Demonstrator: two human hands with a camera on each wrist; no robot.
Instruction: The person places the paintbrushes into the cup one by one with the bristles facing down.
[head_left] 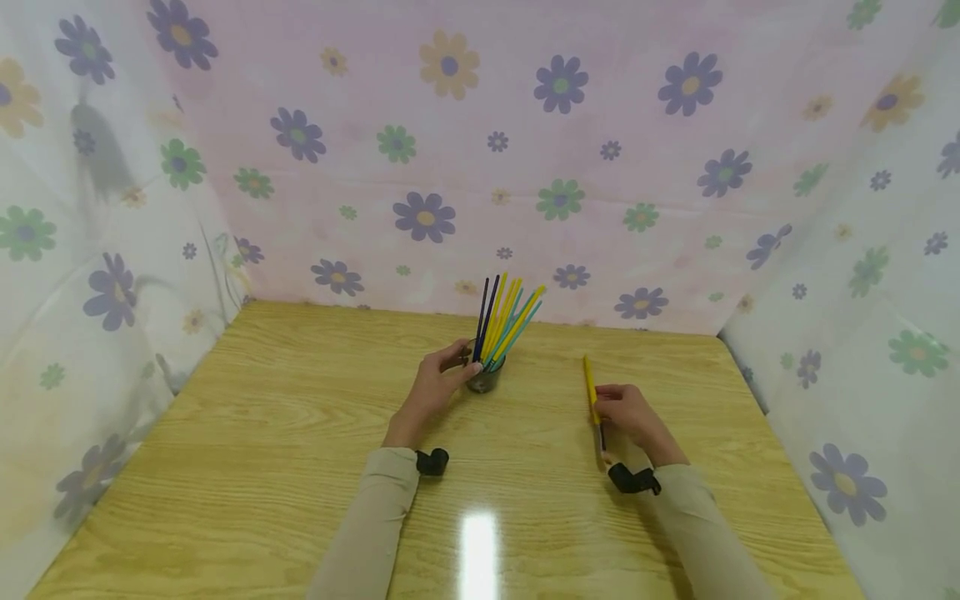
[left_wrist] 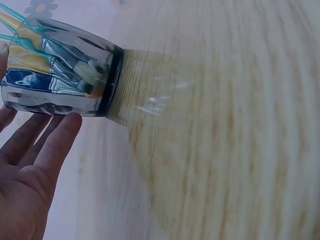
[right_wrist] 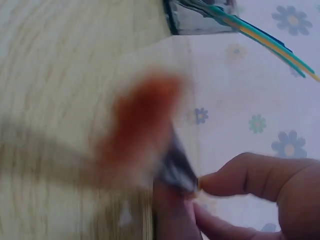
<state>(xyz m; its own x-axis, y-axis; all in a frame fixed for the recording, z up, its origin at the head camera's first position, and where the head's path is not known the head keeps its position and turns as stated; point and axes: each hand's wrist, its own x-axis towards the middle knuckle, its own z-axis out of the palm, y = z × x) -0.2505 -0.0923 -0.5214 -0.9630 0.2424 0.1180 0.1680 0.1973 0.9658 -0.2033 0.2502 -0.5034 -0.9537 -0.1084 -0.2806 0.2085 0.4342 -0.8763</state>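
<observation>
A see-through glass (head_left: 483,383) stands on the wooden table, holding several paintbrushes (head_left: 501,325) with dark blue, yellow and turquoise handles. My left hand (head_left: 429,390) grips this glass from its left side, thumb in front. In the left wrist view, fingertips touch the wall of the glass (left_wrist: 65,106), and the brush heads (left_wrist: 90,75) point down inside. To the right, my right hand (head_left: 633,415) pinches a yellow-handled paintbrush (head_left: 589,379), handle end away from me. Its reddish-brown bristles (right_wrist: 145,117) are blurred in the right wrist view.
The wood-grain table (head_left: 300,400) ends at a flower-printed cloth (head_left: 465,167) behind it, with similar cloth on both sides. A bright light reflection (head_left: 478,554) shows near the front. Black wrist mounts (head_left: 633,480) sit at both sleeves.
</observation>
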